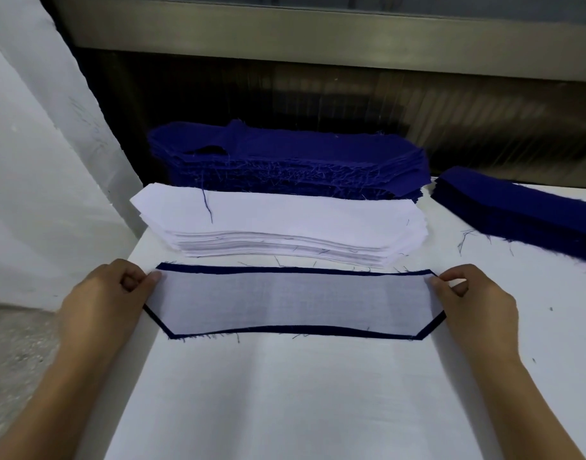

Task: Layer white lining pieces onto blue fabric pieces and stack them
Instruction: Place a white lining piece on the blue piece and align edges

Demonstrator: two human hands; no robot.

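1. I see the white lining piece [294, 302] lying on a blue fabric piece [318, 331] on the tabletop [285, 410], its long axis left to right, with a blue border showing.
2. Left hand [109, 293] pinches its left end; right hand [477, 300] pinches its right end.
3. Lining stack [268, 224] lies just behind, blue stack [285, 161] beyond it. I judge the side blue stack [517, 207] nearer the right hand. No containers.

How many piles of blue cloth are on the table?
2. The tall blue pile sits at the back, behind the white pile. The low blue pile lies far right, partly out of view. One single blue piece under the white lining is no pile.
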